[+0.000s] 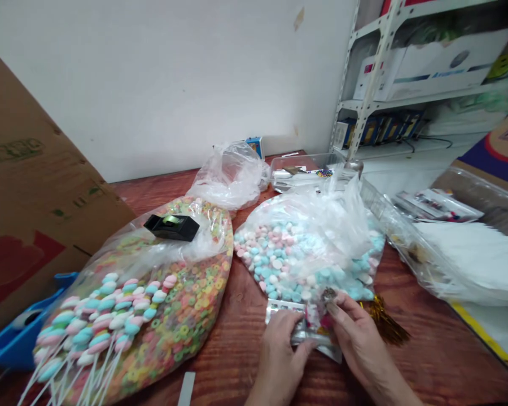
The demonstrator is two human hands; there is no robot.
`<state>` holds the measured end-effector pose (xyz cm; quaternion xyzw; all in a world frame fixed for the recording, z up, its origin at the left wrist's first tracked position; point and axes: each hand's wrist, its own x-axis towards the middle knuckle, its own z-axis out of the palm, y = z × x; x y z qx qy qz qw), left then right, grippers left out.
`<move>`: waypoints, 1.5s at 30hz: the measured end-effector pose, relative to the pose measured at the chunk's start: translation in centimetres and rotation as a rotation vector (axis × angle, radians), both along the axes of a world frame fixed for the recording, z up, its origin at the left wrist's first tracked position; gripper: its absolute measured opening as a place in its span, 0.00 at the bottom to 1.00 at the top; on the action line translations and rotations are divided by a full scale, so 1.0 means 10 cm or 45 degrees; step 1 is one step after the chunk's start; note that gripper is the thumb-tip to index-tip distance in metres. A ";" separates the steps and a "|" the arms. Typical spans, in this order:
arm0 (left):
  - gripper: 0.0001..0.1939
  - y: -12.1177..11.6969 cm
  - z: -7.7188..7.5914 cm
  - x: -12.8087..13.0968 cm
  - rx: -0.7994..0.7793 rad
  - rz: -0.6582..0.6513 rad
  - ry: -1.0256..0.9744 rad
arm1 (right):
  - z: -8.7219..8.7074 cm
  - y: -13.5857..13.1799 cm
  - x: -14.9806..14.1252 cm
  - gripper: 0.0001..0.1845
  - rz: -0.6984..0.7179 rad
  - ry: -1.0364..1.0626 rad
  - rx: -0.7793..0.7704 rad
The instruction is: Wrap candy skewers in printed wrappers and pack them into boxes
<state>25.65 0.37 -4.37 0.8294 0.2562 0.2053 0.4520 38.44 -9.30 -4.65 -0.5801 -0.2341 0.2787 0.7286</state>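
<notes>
My left hand (281, 344) presses thumb and fingers on a flat silvery packet (296, 336) at the table's front. Close beside it, my right hand (355, 327) pinches a small crumpled dark-grey thing (328, 294), blurred, above a pink and red patch of the packet. Just behind both hands lies a clear bag of pink, white and blue candies (279, 254). A gold tinsel tuft (387, 320) rests to the right of my right hand. On the left, several marshmallow sticks (105, 316) lie on a big bag of ring-shaped candies (195, 299).
A black tape dispenser (172, 227) sits on the ring-candy bag. A blue tape dispenser (21, 327) and cardboard box (38, 169) stand left. Behind are a crumpled plastic bag (231, 175) and clear tray (307, 163). Right, a clear bin (410, 254) holds white sheets (469, 248).
</notes>
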 end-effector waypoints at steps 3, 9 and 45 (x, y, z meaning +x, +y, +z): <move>0.29 -0.11 0.12 0.12 -0.070 0.039 -0.063 | 0.20 -0.09 0.02 0.05 0.017 -0.188 0.003; 0.12 -0.19 0.20 0.24 -0.599 0.272 -0.295 | 0.23 -0.20 0.09 0.13 0.114 -0.761 -0.181; 0.11 0.06 0.30 0.08 -1.127 0.615 -0.586 | 0.23 0.13 -0.07 0.17 0.395 -0.271 -0.331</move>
